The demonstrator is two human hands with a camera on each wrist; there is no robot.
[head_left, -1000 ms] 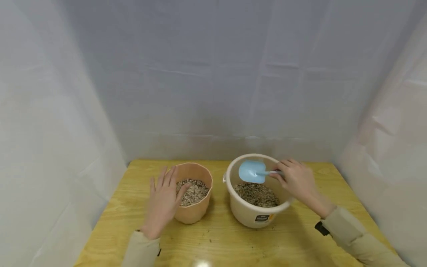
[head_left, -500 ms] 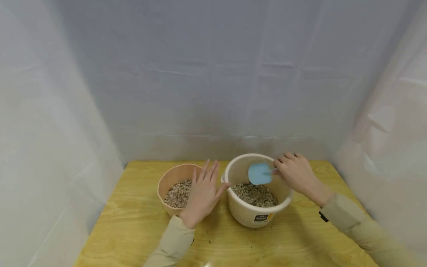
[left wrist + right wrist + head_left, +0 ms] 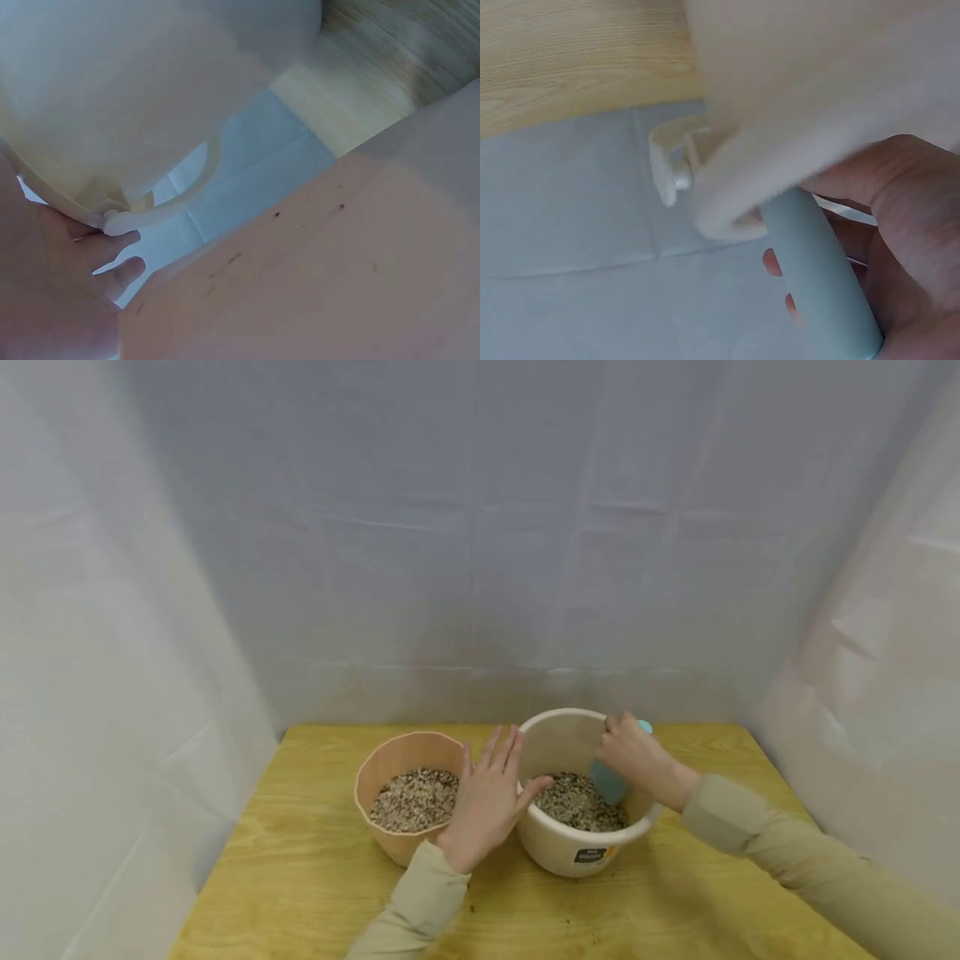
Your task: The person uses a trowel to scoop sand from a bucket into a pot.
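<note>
Fingers [image 3: 504,752] of the left hand [image 3: 487,802] lie straight and slightly spread, holding nothing; the hand rests between the two containers, its thumb against the near rim of the cream bucket [image 3: 555,852] and its palm over the edge of the peach pot [image 3: 390,760]. In the left wrist view the fingertips sit just beside the bucket's rim and handle lug. The right hand [image 3: 633,756] is curled around the handle of the blue scoop [image 3: 607,782], clamped on it; the right wrist view shows the pale blue handle [image 3: 817,285] running through the grip, right against the bucket's rim. The scoop's blade points down inside the bucket, at the far right side, touching or just above the gravel-like grain [image 3: 577,802] that fills the bucket's bottom. The peach pot stands just left of the bucket, nearly touching it, and holds the same speckled grain [image 3: 416,797]. Both containers stand upright on the yellow wooden surface [image 3: 300,877], with white sheeting [image 3: 450,568] hung behind and at both sides.
</note>
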